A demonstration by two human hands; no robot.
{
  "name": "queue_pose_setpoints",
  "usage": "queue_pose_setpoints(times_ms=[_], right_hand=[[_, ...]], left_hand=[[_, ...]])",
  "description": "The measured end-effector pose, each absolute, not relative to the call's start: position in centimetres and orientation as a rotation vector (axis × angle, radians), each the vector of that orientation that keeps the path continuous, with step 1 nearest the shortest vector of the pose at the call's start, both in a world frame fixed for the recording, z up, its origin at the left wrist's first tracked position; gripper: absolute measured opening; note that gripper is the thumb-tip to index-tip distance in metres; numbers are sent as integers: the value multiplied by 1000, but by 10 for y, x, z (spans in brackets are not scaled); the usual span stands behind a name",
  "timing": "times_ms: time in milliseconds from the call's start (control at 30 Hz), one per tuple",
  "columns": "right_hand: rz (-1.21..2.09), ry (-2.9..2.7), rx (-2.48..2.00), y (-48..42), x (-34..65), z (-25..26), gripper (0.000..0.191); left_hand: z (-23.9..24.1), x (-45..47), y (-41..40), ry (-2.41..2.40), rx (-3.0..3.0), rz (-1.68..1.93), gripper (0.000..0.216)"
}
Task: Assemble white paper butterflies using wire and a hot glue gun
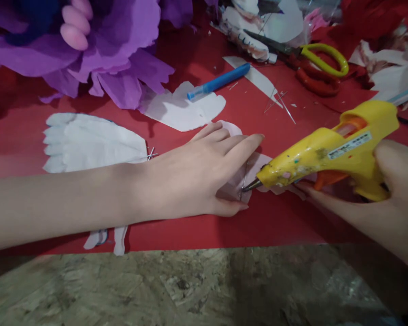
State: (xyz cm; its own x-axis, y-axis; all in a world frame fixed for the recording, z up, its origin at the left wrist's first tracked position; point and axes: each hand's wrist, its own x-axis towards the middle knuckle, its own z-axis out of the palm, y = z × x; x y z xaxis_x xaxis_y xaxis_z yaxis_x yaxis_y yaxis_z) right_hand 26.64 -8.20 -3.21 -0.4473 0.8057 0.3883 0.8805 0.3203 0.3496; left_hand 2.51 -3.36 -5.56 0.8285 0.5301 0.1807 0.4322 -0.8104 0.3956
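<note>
My left hand (204, 174) lies flat, fingers stretched out, pressing a pale pink paper petal (255, 167) onto the red sheet (197, 231). My right hand (391, 199) grips a yellow hot glue gun (329, 151) with an orange trigger. Its metal nozzle (250, 185) touches the petal just beside my left thumb and fingertips.
White cut paper petals (91, 142) (183, 108) lie to the left and behind. A big purple paper flower (115, 50) fills the far left, with another person's fingers (75, 25) on it. A blue pen (219, 81) and yellow-handled scissors (323, 59) lie at the back. Bare board (177, 290) runs along the near edge.
</note>
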Motion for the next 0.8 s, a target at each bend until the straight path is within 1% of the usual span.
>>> queue_pose_setpoints(times_ms=[233, 367, 433, 633, 800], right_hand=[[-810, -2375, -1606, -84, 269, -32, 57], [-698, -2435, -1645, -87, 267, -32, 56], [-681, -2437, -1679, -86, 265, -32, 56], [-767, -2317, -1692, -82, 264, -34, 60], [-668, -2364, -1746, -87, 263, -32, 60]], left_hand=[[-55, 26, -33, 718, 2679, 393, 77], [-57, 26, -34, 729, 2682, 403, 82], [-57, 25, -34, 743, 2694, 403, 80], [-56, 26, -33, 709, 2689, 427, 73], [-55, 26, -33, 719, 2655, 425, 77]])
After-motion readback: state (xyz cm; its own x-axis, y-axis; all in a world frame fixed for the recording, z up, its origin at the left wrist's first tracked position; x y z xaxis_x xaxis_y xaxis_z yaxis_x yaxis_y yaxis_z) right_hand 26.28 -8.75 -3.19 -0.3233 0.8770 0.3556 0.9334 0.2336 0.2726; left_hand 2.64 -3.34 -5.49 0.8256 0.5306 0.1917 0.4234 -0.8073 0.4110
